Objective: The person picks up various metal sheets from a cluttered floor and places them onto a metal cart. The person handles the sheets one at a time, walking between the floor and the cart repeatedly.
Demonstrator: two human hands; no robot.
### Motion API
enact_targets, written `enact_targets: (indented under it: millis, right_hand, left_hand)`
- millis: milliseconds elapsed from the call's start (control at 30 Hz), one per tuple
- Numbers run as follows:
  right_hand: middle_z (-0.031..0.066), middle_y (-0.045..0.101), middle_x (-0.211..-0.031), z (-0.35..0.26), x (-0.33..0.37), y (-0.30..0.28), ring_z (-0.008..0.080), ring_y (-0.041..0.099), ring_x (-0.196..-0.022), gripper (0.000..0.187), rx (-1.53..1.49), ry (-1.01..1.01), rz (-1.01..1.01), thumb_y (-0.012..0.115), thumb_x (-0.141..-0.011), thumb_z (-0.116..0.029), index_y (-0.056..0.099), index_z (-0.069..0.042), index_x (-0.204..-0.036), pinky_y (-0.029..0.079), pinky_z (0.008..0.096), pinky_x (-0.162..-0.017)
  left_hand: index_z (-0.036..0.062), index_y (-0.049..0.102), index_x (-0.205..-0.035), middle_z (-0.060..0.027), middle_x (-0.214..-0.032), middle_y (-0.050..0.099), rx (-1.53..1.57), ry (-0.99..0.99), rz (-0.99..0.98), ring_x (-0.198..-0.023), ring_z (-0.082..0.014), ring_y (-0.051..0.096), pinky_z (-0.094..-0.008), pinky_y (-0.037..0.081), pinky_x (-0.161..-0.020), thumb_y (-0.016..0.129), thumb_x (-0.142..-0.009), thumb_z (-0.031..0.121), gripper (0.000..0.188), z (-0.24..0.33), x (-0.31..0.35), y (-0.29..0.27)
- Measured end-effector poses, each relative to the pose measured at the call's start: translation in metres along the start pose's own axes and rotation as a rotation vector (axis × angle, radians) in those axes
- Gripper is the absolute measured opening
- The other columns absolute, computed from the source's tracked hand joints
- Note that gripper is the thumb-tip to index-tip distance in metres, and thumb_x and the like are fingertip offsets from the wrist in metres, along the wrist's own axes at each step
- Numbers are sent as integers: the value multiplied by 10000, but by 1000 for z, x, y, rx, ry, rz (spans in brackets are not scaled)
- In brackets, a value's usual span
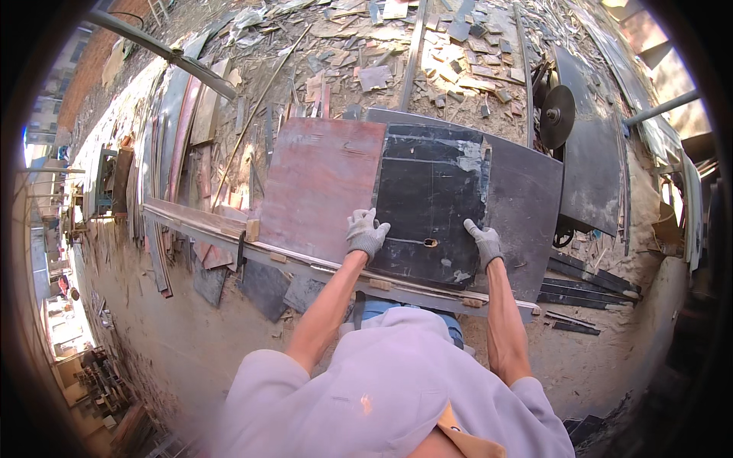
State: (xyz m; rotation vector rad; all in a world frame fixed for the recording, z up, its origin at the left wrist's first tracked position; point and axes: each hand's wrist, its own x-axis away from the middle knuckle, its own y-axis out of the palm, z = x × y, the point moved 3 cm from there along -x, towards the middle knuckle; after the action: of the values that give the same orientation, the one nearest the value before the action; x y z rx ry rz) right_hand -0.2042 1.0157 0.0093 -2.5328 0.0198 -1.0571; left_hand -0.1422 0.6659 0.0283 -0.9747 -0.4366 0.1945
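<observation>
A black board with scuffs, pale patches and a small hole near its front edge lies flat in front of me. My left hand, in a grey glove, is at its left edge with the thumb over the black surface. At the opposite edge my right hand, gloved alike, grips with its thumb on top; its other fingers are mostly hidden. To the left of the black board is a reddish-brown board. A dark grey panel extends under and to the right of the black one.
A round saw blade stands upright beyond the panel's right end, beside a grey metal sheet. A long rail with wooden blocks crosses before my waist. Board scraps litter the far ground; dark strips lie at right.
</observation>
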Motion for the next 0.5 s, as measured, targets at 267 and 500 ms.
enact_targets:
  millis: [267,500]
  right_hand:
    - [68,736,-917,-71,85,11,141,692,-744,296,-387,-116,-198,818,-850,-199,720,-11,-1056,574,280,-655]
    - [43,734,-915,-123,106,38,106,687,-754,241,-436,-129,-399,801,-870,-151,715,-17,-1049,578,262,-670]
  left_hand:
    - [-37,438,-1441,-249,-1423,483,-14,-16,333,-1317,-416,438,-472,369,-1116,674,-889,562,848,-105,-58,-55]
    - [-40,506,-1414,-279,-1446,511,6,-592,-42,-1364,-407,476,-457,378,-1134,293,-986,707,887,-355,-157,-135]
